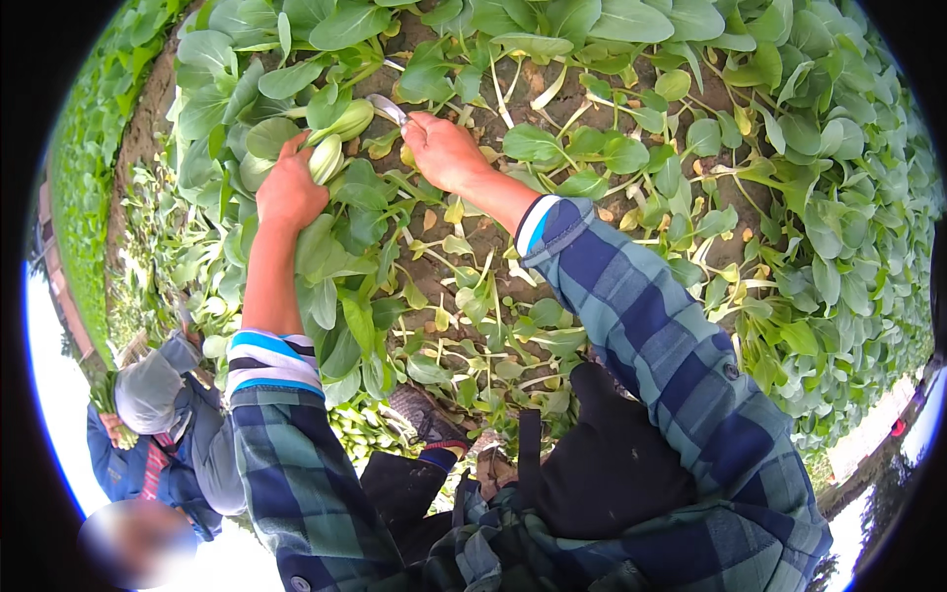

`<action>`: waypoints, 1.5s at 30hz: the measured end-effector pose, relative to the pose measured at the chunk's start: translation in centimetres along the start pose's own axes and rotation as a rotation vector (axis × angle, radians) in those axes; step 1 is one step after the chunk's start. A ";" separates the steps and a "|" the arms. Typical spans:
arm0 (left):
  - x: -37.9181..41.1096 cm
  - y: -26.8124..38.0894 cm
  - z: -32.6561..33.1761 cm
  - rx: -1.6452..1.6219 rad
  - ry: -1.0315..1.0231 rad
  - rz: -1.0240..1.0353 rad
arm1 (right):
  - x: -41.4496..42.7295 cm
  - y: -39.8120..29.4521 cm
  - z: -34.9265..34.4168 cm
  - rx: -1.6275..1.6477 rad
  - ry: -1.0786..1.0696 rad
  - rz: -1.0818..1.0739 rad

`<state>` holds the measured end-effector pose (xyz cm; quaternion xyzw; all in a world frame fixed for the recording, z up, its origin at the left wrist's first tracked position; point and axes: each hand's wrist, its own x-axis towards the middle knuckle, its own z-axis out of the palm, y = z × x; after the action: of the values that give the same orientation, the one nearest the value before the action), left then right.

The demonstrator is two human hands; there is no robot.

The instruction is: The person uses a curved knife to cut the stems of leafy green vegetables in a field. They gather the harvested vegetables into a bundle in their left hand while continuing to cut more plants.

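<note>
My left hand (pixel 290 189) is closed around green-stemmed bok choy (pixel 325 160), with its pale, swollen base turned to the right. Just above it lies a second bok choy base (pixel 351 120), close to my fingertips; whether I grip this one too is hard to tell. In my right hand (pixel 444 152) is a small knife with a curved metal blade (pixel 386 109). Its blade points left, near the end of the upper bok choy, and the handle is hidden in my fist. Loose and yellowed leaves (pixel 455 211) lie on the soil beneath my hands.
Standing bok choy plants (pixel 629 22) border the cut ground ahead, with more to the right. Below my left forearm, a heap of bok choy (pixel 362 429) lies beside my shoe (pixel 425 414). At lower left, another person (pixel 159 429) crouches, holding greens.
</note>
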<state>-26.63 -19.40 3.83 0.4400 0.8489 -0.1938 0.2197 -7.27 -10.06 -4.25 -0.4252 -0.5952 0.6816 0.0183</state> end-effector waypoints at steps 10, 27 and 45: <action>-0.7 0.7 0.0 -0.021 -0.014 -0.032 | -0.5 0.8 1.1 -0.208 0.095 -0.090; -16.0 9.2 -3.6 -0.758 0.283 0.427 | -11.7 -0.6 -5.8 0.888 0.028 -0.492; -19.7 10.9 3.8 -1.980 -0.146 -0.189 | -14.9 -0.3 -2.7 0.633 -0.179 -0.167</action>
<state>-6.60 -28.56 9.93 -0.0239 0.6438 0.5580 0.5230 3.74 -15.71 4.54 -0.2866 -0.3860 0.8634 0.1529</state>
